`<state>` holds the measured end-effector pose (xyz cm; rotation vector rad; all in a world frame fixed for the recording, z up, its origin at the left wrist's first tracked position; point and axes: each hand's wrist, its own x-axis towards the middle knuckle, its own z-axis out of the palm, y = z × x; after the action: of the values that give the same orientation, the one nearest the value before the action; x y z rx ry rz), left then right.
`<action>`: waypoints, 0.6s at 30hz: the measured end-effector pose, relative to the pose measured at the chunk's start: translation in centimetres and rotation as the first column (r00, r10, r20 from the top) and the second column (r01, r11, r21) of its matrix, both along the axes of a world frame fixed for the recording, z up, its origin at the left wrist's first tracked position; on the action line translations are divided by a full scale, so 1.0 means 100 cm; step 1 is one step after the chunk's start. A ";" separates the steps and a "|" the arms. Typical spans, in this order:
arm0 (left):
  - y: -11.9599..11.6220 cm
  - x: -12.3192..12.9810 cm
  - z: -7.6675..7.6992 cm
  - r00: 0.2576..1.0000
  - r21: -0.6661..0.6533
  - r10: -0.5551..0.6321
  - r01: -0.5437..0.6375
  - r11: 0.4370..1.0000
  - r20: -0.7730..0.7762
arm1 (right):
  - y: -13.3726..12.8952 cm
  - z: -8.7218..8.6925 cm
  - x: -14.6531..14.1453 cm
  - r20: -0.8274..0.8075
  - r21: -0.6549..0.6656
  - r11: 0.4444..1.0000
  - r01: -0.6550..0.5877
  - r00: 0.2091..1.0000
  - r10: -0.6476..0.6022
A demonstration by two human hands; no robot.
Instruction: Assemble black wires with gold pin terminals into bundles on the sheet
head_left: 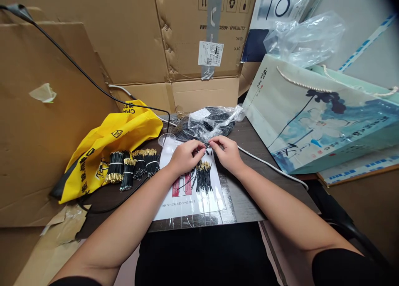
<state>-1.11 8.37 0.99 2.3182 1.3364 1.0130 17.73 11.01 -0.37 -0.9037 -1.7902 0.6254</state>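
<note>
My left hand [188, 156] and my right hand [227, 154] meet fingertip to fingertip over a printed sheet [199, 209] on the desk. Both are closed in a pinch; whatever small thing lies between the fingers is too tiny to name. Just below them is a loose row of short black wires with gold ends [204, 180], with a few strays to its left. Behind my fingers sits a clear plastic bag of black wires [205, 122]. Left of my left hand stand several banded bundles of the same gold-ended wires [116, 165].
A yellow plastic bag [124, 126] lies at the left, behind the bundles. A small clear cup [167, 142] is beside the sheet. Cardboard boxes [134, 40] wall the back and left. A white cable [274, 165] runs right, near a large paper gift bag [311, 119].
</note>
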 end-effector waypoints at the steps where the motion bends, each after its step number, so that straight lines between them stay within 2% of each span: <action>1: 0.000 0.000 -0.001 1.000 -0.007 -0.016 0.016 1.000 -0.016 | -0.002 0.001 -0.001 0.017 0.020 1.000 -0.019 1.000 0.019; 4: 0.000 0.000 -0.003 0.999 -0.034 -0.025 0.024 0.999 -0.044 | -0.005 0.003 -0.003 0.015 0.020 0.999 -0.040 0.999 0.039; 9: -0.002 0.000 0.000 1.000 -0.055 -0.001 -0.001 0.998 -0.028 | -0.004 0.003 0.000 -0.104 -0.124 0.992 -0.014 0.995 0.001; 12: -0.004 0.002 0.002 1.000 -0.074 0.004 -0.003 0.997 0.012 | -0.001 0.001 0.001 -0.198 -0.200 0.978 -0.063 0.980 0.022; 18: -0.005 0.005 0.003 0.996 -0.135 -0.003 0.016 0.991 0.094 | 0.000 -0.001 0.000 -0.296 -0.266 0.954 -0.139 0.954 0.056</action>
<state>-0.56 7.82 1.26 2.1494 1.3143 0.9832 17.75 11.02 -0.51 -0.8661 -1.5134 1.0451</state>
